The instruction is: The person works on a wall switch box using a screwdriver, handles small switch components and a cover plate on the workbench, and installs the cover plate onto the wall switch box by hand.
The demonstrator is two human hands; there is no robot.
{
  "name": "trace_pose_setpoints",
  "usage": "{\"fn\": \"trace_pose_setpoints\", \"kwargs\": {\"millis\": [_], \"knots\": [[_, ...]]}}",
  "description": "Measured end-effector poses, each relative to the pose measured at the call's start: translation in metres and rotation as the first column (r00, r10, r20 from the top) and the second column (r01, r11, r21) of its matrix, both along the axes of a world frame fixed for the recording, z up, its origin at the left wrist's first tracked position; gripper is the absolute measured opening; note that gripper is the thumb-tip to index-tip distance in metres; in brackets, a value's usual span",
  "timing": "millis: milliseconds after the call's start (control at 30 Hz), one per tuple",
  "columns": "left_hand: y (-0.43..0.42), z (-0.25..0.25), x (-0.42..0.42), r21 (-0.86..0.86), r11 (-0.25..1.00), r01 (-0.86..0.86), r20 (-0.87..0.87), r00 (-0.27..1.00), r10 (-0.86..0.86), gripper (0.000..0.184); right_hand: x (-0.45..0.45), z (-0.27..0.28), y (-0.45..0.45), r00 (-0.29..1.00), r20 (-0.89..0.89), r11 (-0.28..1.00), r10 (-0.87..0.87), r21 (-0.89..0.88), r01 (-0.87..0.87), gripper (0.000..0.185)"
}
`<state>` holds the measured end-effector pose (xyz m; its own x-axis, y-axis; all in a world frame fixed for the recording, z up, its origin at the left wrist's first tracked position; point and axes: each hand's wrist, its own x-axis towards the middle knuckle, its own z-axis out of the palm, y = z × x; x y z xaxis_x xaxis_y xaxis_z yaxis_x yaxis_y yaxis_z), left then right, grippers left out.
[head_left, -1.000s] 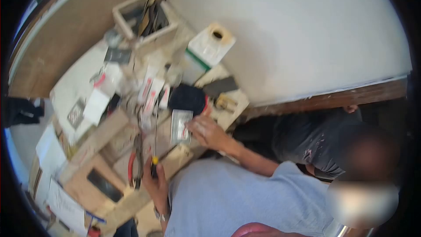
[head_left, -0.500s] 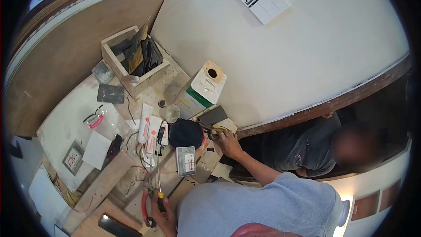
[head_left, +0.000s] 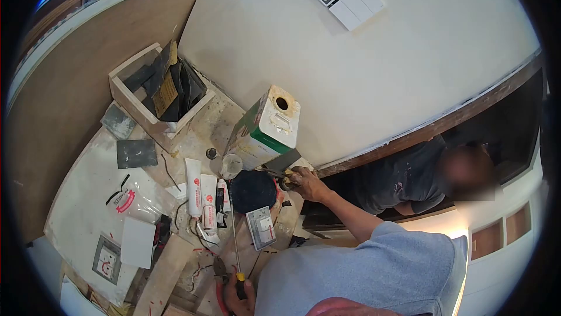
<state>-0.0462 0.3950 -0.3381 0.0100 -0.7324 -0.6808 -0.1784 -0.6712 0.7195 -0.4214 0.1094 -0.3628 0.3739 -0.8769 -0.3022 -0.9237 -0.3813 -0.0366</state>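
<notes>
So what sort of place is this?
Maybe a room being wired or fitted out: I see pliers, a screwdriver and an electrical panel on the wall.

Screwdriver (head_left: pixel 241 278) near 7 o'clock has a yellow-and-black handle, and the pliers (head_left: pixel 220 294) beside it are red-handled. Tubes (head_left: pixel 208 200) at 8 are white with red print. Tin (head_left: pixel 283 122) near dead centre: whitish top, green round the sides. Shirt (head_left: pixel 356 269) at 5 o'clock's plain greyish blue.

Left hand (head_left: pixel 238 302) holds a screwdriver (head_left: pixel 241 285) beside red-handled pliers (head_left: pixel 220 270) — right hand (head_left: pixel 307 184) near the green-and-white can (head_left: pixel 262 132).
</notes>
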Motion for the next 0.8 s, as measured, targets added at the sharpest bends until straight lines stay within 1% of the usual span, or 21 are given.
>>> {"fn": "trace_pose_setpoints", "kwargs": {"millis": [33, 67, 100, 133, 167, 200, 233, 267, 333, 367, 400, 433, 467, 500, 533, 567, 600, 633, 700, 767, 800], "knots": [[0.006, -0.01, -0.004, 0.054, 0.997, -0.047, -0.118, 0.992, 0.054, 0.057, 0.002, 0.001, -0.001, 1.0, -0.016, 1.0, 0.008, 0.002, -0.008, 0.047], [0.022, -0.033, -0.004, 0.058, 0.997, -0.042, -0.124, 0.991, 0.049, 0.057, 0.004, 0.003, -0.001, 0.999, -0.031, 1.0, 0.016, 0.008, -0.015, 0.045], [0.044, -0.065, -0.003, -0.334, 0.921, 0.199, 0.186, 0.972, -0.143, 0.057, 0.006, 0.003, -0.001, 0.999, -0.037, 1.0, 0.011, 0.012, -0.011, 0.045], [0.044, -0.069, 0.002, -0.574, 0.653, 0.494, 0.521, 0.836, -0.175, 0.057, 0.007, 0.004, -0.001, 1.0, -0.032, 1.0, 0.001, 0.014, 0.0, 0.044], [0.047, -0.067, -0.004, -0.571, 0.657, 0.493, 0.517, 0.837, -0.179, 0.057, 0.009, 0.003, -0.002, 1.0, -0.024, 1.0, -0.008, 0.017, 0.009, 0.044], [0.028, -0.038, -0.009, -0.325, 0.918, 0.228, 0.25, 0.957, -0.149, 0.057, 0.011, 0.003, -0.001, 1.0, -0.025, 1.0, -0.009, 0.024, 0.009, 0.044], [0.012, -0.017, -0.009, 0.046, 0.999, -0.007, 0.004, 1.0, 0.007, 0.057, 0.011, 0.004, -0.002, 1.0, -0.024, 1.0, -0.009, 0.023, 0.009, 0.045], [0.004, -0.006, -0.002, 0.05, 0.999, -0.007, 0.004, 1.0, 0.007, 0.057, 0.011, 0.005, -0.002, 1.0, -0.023, 1.0, -0.009, 0.021, 0.01, 0.045], [-0.005, 0.007, 0.009, 0.167, 0.979, 0.114, 0.139, 0.981, -0.138, 0.062, 0.009, 0.002, -0.002, 1.0, -0.028, 1.0, -0.004, 0.018, 0.004, 0.046], [-0.001, -0.004, 0.001, 0.17, 0.979, 0.116, 0.144, 0.979, -0.141, 0.062, 0.007, 0.001, -0.003, 0.999, -0.031, 1.0, 0.004, 0.01, -0.004, 0.047], [0.009, -0.028, -0.014, -0.17, 0.967, -0.188, 0.002, 0.982, 0.191, 0.05, 0.004, 0.001, -0.005, 1.0, -0.023, 1.0, 0.001, 0.016, 0.0, 0.047], [0.011, -0.037, -0.024, -0.424, 0.759, -0.494, -0.224, 0.869, 0.44, 0.038, -0.001, 0.0, -0.007, 0.996, -0.091, 1.0, 0.019, -0.011, -0.02, 0.05], [0.018, -0.047, -0.03, -0.403, 0.758, -0.513, -0.231, 0.859, 0.458, 0.038, -0.004, -0.007, -0.006, 0.988, -0.147, 0.999, 0.041, -0.016, -0.044, 0.054], [0.016, -0.04, -0.029, -0.369, 0.769, -0.523, -0.224, 0.853, 0.472, 0.039, -0.012, -0.017, -0.009, 0.997, -0.074, 0.999, 0.023, -0.035, -0.026, 0.06], [0.012, -0.025, -0.029, -0.355, 0.789, -0.5, -0.163, 0.865, 0.475, 0.04, -0.027, -0.027, -0.014, 0.996, -0.079, 0.998, 0.046, 0.047, -0.042, 0.065], [0.007, -0.013, -0.026, -0.344, 0.81, -0.475, -0.093, 0.876, 0.474, 0.04, -0.024, -0.025, -0.008, 0.994, -0.096, 0.999, 0.051, 0.001, -0.051, 0.068], [0.007, -0.022, -0.027, -0.351, 0.815, -0.461, -0.091, 0.883, 0.46, 0.04, -0.017, -0.016, -0.007, 0.998, 0.002, 0.998, 0.064, -0.016, -0.064, 0.069], [0.013, -0.027, -0.028, -0.353, 0.817, -0.456, -0.091, 0.886, 0.456, 0.039, -0.021, -0.024, -0.009, 0.999, -0.009, 0.999, 0.037, -0.013, -0.037, 0.069], [0.006, -0.01, -0.031, -0.215, 0.777, -0.592, -0.246, 0.803, 0.543, 0.038, -0.011, -0.006, -0.004, 0.995, 0.014, 0.994, 0.102, -0.05, -0.101, 0.067], [0.013, -0.025, -0.036, -0.22, 0.798, -0.561, -0.18, 0.827, 0.532, 0.036, -0.019, -0.013, 0.001, 0.992, 0.127, 0.999, 0.017, -0.041, -0.012, 0.066], [0.012, -0.03, -0.041, -0.268, 0.774, -0.574, -0.171, 0.819, 0.548, 0.036, -0.011, -0.011, 0.007, 0.996, 0.077, 0.991, 0.039, -0.133, -0.028, 0.063]]}}
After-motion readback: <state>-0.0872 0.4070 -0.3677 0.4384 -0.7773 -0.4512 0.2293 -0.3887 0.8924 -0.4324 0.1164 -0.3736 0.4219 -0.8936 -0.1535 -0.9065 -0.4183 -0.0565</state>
